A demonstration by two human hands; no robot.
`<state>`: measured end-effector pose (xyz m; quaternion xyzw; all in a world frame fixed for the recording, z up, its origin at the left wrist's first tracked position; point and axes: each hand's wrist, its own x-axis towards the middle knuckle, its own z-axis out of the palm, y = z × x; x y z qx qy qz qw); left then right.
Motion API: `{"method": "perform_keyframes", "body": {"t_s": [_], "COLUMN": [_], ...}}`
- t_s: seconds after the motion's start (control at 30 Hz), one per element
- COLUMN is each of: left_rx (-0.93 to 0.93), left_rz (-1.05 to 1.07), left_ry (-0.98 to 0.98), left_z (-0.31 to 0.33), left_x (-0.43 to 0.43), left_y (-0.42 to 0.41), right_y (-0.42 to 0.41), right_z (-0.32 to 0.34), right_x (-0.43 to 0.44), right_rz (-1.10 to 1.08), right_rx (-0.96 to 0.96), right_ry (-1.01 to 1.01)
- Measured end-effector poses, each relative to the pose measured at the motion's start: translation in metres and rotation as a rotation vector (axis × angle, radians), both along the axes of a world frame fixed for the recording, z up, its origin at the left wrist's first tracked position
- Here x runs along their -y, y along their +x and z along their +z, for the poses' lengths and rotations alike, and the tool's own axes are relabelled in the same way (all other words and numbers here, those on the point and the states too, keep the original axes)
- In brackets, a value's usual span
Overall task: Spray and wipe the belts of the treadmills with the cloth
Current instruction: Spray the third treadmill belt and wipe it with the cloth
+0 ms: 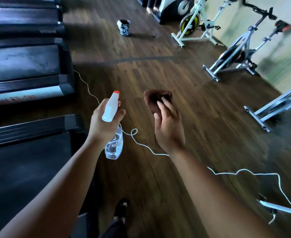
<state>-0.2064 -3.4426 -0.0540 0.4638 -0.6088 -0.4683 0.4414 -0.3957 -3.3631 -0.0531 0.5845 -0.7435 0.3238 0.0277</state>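
Left hand fingers grip a clear spray bottle; right hand fingers hold a brown cloth.

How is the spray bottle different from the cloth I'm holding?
The spray bottle is clear and rigid with a white and red head, in the left hand. The cloth is dark brown, soft and folded, in the right hand. Both are held above the wooden floor.
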Motion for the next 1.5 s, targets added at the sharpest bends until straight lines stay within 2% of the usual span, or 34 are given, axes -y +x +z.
{"method": "perform_keyframes", "body": {"t_s": [0.2, 0.53, 0.9, 1.1, 1.3, 1.5], "left_rx": [0.013, 0.097, 0.102, 0.106, 0.072, 0.082], "left_rz": [0.035, 0.125, 0.322, 0.504, 0.677, 0.773], "left_ry": [-0.038, -0.117, -0.13, -0.151, -0.141, -0.129], "left_z": [-0.006, 0.002, 0.015, 0.022, 0.036, 0.035], "left_x": [0.069, 0.225, 0.388, 0.476, 0.548, 0.608], "left_y": [-0.014, -0.025, -0.017, -0.017, -0.007, 0.04], "right_y": [-0.023, -0.035, -0.026, -0.029, -0.01, 0.042], "right_z": [-0.002, -0.001, -0.008, 0.011, 0.022, 0.008], "right_x": [0.081, 0.269, 0.471, 0.598, 0.701, 0.783], "right_rz": [0.041, 0.149, 0.371, 0.53, 0.666, 0.775], "right_rx": [-0.007, 0.033, 0.09, 0.042, 0.011, 0.022], "right_ry": [-0.007, -0.052, -0.131, -0.118, -0.113, -0.091]}}
